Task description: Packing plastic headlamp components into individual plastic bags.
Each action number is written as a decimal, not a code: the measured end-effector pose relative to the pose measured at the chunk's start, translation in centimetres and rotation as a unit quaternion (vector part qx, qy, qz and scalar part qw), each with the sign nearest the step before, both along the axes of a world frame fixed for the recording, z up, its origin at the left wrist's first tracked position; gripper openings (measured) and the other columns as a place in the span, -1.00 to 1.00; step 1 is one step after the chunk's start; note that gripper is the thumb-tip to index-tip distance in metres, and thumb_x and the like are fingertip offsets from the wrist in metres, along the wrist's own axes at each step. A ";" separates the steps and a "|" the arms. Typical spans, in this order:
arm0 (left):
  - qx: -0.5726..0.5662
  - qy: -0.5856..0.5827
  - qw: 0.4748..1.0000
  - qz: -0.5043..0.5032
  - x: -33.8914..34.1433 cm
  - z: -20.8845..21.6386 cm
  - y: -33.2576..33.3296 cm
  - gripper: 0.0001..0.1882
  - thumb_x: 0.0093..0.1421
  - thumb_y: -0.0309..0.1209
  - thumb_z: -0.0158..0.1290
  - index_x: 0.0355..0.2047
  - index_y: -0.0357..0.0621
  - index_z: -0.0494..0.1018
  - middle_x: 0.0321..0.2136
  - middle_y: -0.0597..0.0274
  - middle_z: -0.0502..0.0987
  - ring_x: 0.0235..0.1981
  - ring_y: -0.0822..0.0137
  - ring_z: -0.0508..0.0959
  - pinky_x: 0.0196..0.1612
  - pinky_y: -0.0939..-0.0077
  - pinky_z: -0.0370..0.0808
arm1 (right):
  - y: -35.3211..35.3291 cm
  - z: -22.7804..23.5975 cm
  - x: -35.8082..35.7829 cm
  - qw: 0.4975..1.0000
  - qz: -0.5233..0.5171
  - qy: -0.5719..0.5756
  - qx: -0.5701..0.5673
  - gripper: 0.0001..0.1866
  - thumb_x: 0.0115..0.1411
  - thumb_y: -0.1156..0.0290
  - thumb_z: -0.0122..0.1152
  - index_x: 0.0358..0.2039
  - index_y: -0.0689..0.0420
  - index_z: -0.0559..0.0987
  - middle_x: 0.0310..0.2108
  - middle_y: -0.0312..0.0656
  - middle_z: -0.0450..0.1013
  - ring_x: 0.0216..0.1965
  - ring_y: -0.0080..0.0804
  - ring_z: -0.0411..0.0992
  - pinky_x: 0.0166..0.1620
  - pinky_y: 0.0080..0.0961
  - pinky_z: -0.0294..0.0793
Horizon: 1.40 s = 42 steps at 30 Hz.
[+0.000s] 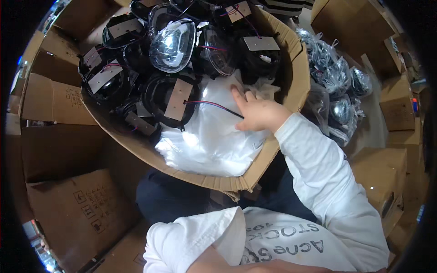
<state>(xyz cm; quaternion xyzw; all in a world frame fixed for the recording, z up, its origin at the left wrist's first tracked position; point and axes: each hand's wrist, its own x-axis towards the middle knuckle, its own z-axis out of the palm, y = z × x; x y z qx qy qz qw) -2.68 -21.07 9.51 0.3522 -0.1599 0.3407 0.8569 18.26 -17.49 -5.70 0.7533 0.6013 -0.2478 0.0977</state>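
Observation:
My right hand (259,110) reaches over the near right wall of a cardboard box (227,183). Its fingers are spread on a stack of clear plastic bags (214,145), with nothing visibly gripped. Close by its thumb runs a thin wire (214,106), coming from a black lamp-like housing (152,98) that carries a metal plate (178,99). More such black housings fill the far part of the box, and one with a clear dome cover (173,45) lies on top. Of my left arm only a bare part (209,260) shows at the lower edge; the left hand is out of sight.
To the right of the box lie several lamp-like units wrapped in clear bags (334,79). A closed carton (378,173) stands near my right elbow. Open cardboard boxes line the left side, with a printed flap (86,214) at the lower left.

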 end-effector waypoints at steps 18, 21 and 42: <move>-0.003 -0.036 0.982 -0.186 -3.7 6.2 -4.3 -0.22 0.49 0.06 -0.31 0.25 -0.58 0.23 0.15 -0.49 0.39 0.13 -0.19 0.49 0.19 0.05 0.41 | 2.2 1.1 1.9 0.984 -0.165 -0.012 0.066 -0.74 0.21 0.39 0.19 -0.11 0.11 0.69 -0.07 -0.02 0.61 -0.02 0.04 0.58 0.02 -0.09 0.56; -0.004 -0.036 0.976 -0.213 -4.3 7.2 -4.4 -0.20 0.49 0.06 -0.30 0.25 -0.65 0.20 0.15 -0.52 0.38 0.12 -0.19 0.50 0.19 0.05 0.41 | 1.5 1.4 1.2 0.969 -0.182 0.016 0.165 -0.84 0.15 0.31 0.25 -0.32 0.06 0.67 -0.28 -0.10 0.61 -0.19 -0.05 0.58 -0.13 -0.14 0.56; 0.036 0.493 0.853 0.165 -0.6 -6.1 11.9 -0.28 0.42 0.16 -0.25 0.15 -0.30 0.41 0.09 -0.04 0.52 0.08 0.21 0.50 0.17 0.29 0.36 | 3.4 6.8 5.1 0.435 -0.172 0.752 0.464 -0.82 0.39 0.28 0.14 -0.06 0.02 0.56 -0.13 -0.38 0.53 0.00 -0.43 0.46 0.14 -0.39 0.41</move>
